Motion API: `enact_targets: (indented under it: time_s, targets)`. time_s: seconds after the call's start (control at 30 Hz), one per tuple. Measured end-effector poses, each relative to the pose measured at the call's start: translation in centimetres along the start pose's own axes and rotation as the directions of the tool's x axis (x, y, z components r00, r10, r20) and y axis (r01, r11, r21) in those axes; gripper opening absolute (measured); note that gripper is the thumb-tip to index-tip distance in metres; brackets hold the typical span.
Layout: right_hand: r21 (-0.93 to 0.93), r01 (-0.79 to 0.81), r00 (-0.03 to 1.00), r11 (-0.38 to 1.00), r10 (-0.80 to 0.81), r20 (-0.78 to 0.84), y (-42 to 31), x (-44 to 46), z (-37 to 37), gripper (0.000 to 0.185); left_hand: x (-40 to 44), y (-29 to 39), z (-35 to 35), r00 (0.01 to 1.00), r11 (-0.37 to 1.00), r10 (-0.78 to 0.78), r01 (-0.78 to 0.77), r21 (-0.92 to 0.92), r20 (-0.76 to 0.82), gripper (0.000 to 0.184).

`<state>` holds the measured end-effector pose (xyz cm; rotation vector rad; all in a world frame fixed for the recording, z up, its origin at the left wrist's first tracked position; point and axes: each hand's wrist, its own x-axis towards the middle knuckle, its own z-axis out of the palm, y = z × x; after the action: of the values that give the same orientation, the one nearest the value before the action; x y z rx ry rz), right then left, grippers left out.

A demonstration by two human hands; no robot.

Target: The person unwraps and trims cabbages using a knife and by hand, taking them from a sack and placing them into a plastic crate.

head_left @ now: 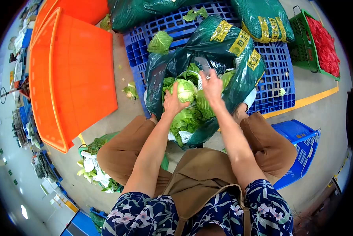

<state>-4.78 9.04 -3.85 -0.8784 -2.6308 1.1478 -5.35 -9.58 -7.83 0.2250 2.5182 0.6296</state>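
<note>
My left hand (pixel 173 103) grips a pale green cabbage (pixel 186 90) from its left side, thumb and fingers spread round it. Just to the right, my right hand (pixel 212 87) is closed round the handle of a knife (pixel 202 63), whose grey blade points up and away from me and is slightly blurred. Both hands are over an opened dark green plastic bag (pixel 157 80). Inside it, more cabbages (pixel 203 104) and loose outer leaves (pixel 185 121) lie around the held one. White foam netting (pixel 200 82) shows near my right hand.
The bag rests on a blue plastic pallet (pixel 276 84), with more filled green bags (pixel 263 19) behind. Orange bins (pixel 76 78) stand left. A green crate (pixel 302 43) holding red material and a blue crate (pixel 298 157) are right. A leaf-filled basket (pixel 96 169) sits by my left knee.
</note>
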Motion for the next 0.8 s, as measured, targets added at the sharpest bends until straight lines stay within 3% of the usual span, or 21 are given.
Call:
enact_targets:
  time_s: [0.03, 0.1, 0.17, 0.23, 0.33, 0.53, 0.63, 0.73, 0.8]
  targets:
    - [-0.01, -0.048, 0.997, 0.999, 0.049, 0.067, -1.2, -1.7, -0.1, 0.035, 0.1, 0.8, 0.0, 0.999, 0.998, -0.032, 0.029, 0.064, 0.04, 0.116]
    - [0.154, -0.163, 0.976, 0.975, 0.137, 0.167, -0.1, -4.9, 1.4, 0.037, 0.4, 1.6, -0.2, 0.994, 0.989, -0.073, 0.063, 0.131, 0.075, 0.12]
    - [-0.006, -0.146, 0.965, 0.989, 0.143, 0.222, 3.7, -7.6, 4.6, 0.029, 0.8, 1.8, -0.3, 0.993, 0.988, -0.094, 0.083, 0.134, 0.077, 0.123]
    - [-0.026, -0.222, 0.951, 0.975, 0.223, 0.216, 4.4, -9.7, 5.3, 0.026, 1.4, 1.8, -0.7, 0.98, 0.989, -0.116, 0.099, 0.108, 0.164, 0.128]
    - [-0.143, -0.18, 0.931, 0.973, 0.216, 0.296, 4.8, -10.3, 6.5, 0.024, 2.0, 1.9, -0.1, 0.983, 0.985, -0.129, 0.112, 0.128, 0.133, 0.13]
    - [-0.363, -0.165, 0.939, 0.917, 0.259, 0.228, 4.8, -9.1, 8.8, 0.02, 3.0, 2.2, 1.1, 0.985, 0.974, -0.16, 0.145, 0.173, 0.072, 0.128]
    - [-0.399, -0.105, 0.921, 0.911, 0.241, 0.307, 4.9, -7.9, 8.1, 0.018, 4.1, 2.7, 1.0, 0.971, 0.954, -0.215, 0.186, 0.237, 0.104, 0.126]
    - [-0.376, -0.09, 0.924, 0.922, 0.218, 0.314, 4.7, -7.7, 6.2, 0.031, 4.9, 3.3, 0.3, 0.958, 0.945, -0.246, 0.203, 0.257, 0.148, 0.125]
    - [-0.364, -0.122, 0.89, 0.923, 0.264, 0.372, 4.5, -7.4, 6.5, 0.02, 4.9, 3.6, 0.4, 0.95, 0.947, -0.264, 0.224, 0.229, 0.163, 0.124]
